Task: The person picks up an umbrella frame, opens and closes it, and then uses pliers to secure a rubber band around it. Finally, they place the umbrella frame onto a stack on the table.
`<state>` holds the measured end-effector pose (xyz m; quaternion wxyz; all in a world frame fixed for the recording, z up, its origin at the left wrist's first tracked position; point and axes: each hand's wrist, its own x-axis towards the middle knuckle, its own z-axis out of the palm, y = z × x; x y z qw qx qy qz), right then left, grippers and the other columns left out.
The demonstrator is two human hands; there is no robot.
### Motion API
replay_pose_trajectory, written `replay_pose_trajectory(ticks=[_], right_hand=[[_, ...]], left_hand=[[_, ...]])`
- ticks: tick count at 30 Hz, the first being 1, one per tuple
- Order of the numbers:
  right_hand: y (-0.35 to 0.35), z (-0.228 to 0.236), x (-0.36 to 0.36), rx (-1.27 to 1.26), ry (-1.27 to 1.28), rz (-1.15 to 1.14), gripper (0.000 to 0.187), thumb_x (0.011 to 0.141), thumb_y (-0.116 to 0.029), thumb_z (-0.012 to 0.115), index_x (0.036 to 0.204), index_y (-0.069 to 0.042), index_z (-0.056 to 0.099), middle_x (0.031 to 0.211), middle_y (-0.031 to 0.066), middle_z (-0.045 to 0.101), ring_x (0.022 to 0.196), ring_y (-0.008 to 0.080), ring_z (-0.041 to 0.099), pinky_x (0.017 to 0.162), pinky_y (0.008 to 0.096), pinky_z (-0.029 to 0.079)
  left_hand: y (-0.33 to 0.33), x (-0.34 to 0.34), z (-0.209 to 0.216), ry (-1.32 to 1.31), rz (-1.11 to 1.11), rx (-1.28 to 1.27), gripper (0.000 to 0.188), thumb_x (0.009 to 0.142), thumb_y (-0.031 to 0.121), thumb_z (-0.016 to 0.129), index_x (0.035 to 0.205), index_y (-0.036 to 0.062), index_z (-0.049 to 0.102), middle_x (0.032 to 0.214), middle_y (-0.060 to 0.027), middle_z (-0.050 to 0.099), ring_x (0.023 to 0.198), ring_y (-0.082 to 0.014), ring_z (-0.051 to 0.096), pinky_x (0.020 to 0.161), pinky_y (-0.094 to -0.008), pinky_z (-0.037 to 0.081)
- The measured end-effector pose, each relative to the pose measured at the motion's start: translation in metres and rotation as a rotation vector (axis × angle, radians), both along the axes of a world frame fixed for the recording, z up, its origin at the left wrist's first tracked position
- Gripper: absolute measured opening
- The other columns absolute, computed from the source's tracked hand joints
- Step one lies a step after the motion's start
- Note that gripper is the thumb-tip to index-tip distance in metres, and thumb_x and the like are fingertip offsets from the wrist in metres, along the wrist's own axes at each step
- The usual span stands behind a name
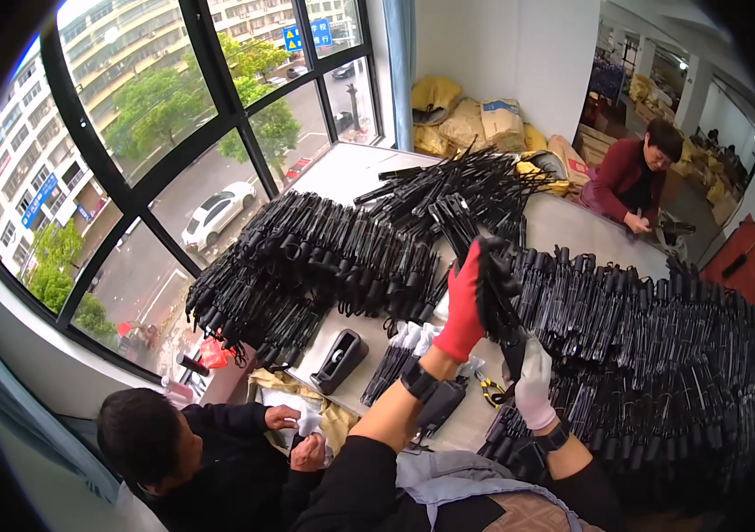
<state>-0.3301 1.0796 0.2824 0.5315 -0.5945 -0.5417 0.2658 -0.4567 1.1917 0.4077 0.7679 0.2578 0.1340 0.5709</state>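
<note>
My left hand [464, 306], in a red glove, is raised over the table [573, 232] and closed around the upper end of a black folded frame piece [495, 297]. My right hand [533, 386], in a white glove, grips the lower end of the same piece; both hands are clamped on it, and it hangs tilted between them, above the work surface.

Progress, as I judge it: long ranked rows of black pieces [661, 346] fill the table on my right, another banked row [306, 257] runs on my left, and a looser heap [457, 191] sits farther back. How many are finished I cannot tell.

Room: little bare tabletop near me. A tape dispenser [338, 359], small pliers [490, 388] and a short bundle [395, 359] occupy the gap in front. A seated person [209, 461] works close at my left elbow; another person [630, 177] is well apart at the far corner. The window [173, 160] bounds the left side.
</note>
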Motion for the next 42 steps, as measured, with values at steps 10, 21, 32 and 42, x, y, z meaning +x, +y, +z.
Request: replay_pose_trajectory(ticks=[10, 21, 32, 42], right_hand=[[0.028, 0.089, 0.034, -0.301, 0.419, 0.294, 0.039, 0.099, -0.007, 0.038, 0.137, -0.001, 0.044, 0.074, 0.0059, 0.066, 0.059, 0.0147, 0.063, 0.058, 0.027, 0.053], [0.093, 0.209, -0.015, -0.022, -1.125, 0.531, 0.045, 0.091, -0.034, 0.062, 0.121, -0.002, 0.05, 0.066, 0.0128, 0.062, 0.054, 0.0295, 0.062, 0.053, 0.0378, 0.051], [0.113, 0.053, 0.002, -0.704, 0.262, 0.695, 0.041, 0.093, -0.036, 0.059, 0.115, -0.002, 0.051, 0.075, 0.0082, 0.066, 0.058, 0.0126, 0.062, 0.051, 0.0276, 0.049], [0.072, -0.216, 0.062, -0.933, -0.938, 0.409, 0.042, 0.07, -0.038, 0.064, 0.089, -0.001, 0.065, 0.079, 0.02, 0.067, 0.066, 0.0335, 0.065, 0.057, 0.0452, 0.053]], left_hand=[[-0.004, -0.055, -0.043, 0.345, -0.088, 0.044, 0.026, 0.091, 0.023, 0.063, 0.101, -0.0001, 0.06, 0.074, -0.0059, 0.058, 0.059, -0.0146, 0.057, 0.056, -0.0302, 0.049], [-0.013, -0.066, -0.06, 0.736, -0.113, 0.219, 0.024, 0.076, 0.003, 0.075, 0.095, 0.0031, 0.06, 0.078, -0.0023, 0.061, 0.066, -0.0117, 0.059, 0.059, -0.0278, 0.049], [-0.009, -0.1, -0.141, 0.585, -0.045, -0.089, 0.034, 0.081, 0.01, 0.073, 0.111, 0.0013, 0.059, 0.08, -0.0046, 0.061, 0.069, -0.013, 0.06, 0.064, -0.028, 0.052], [-0.082, -0.122, -0.214, 0.526, -0.181, -0.774, 0.013, 0.09, 0.018, 0.064, 0.095, 0.0064, 0.063, 0.072, -0.0007, 0.06, 0.06, -0.0122, 0.058, 0.056, -0.0289, 0.049]])
